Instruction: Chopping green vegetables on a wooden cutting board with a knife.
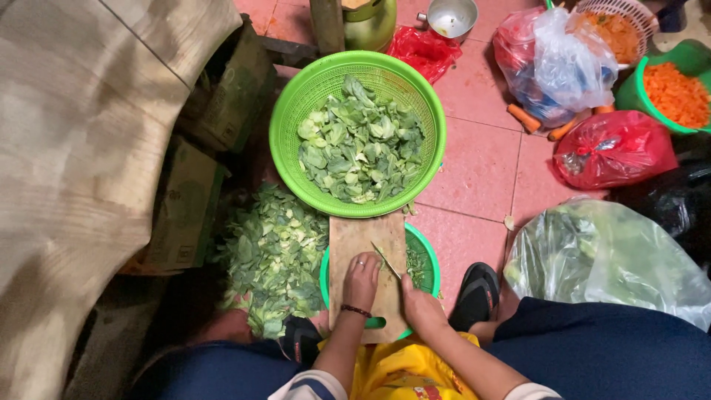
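Seen from above, I look down on a red tiled floor (481, 167) that fills the centre of the frame. A large beige cloth-covered mass (74, 148) takes up the whole left side. At lower right lies a clear plastic bag of greens (607, 255), touching my dark blue trouser leg (592, 348). In the upper centre stands a bright green basket (285, 141) holding cut leafy greens (361, 144). Left of centre, a loose heap of leaves (270, 255) lies on the floor, just beside a cardboard box (185, 207). At upper right I see a blue-and-clear plastic bag (552, 63), a red plastic bag (611, 148), a green tub of chopped carrot (675, 92) and whole carrots (524, 117) on the tiles.

Lower centre, a wooden cutting board (354, 241) rests across a smaller green bowl (428, 259), its far edge touching the large basket. My left hand (361, 280) lies on the board with fingers curled together and pressing down; I cannot tell whether any leaf is under it. A dark bracelet (356, 311) circles that wrist. My right hand (422, 305) is clamped around the handle of a knife (386, 259), whose blade slants up and to the left across the board, its tip near the left fingers. A black sandal (478, 292) sits just right of the bowl. A metal pot (452, 16) stands at the top edge.
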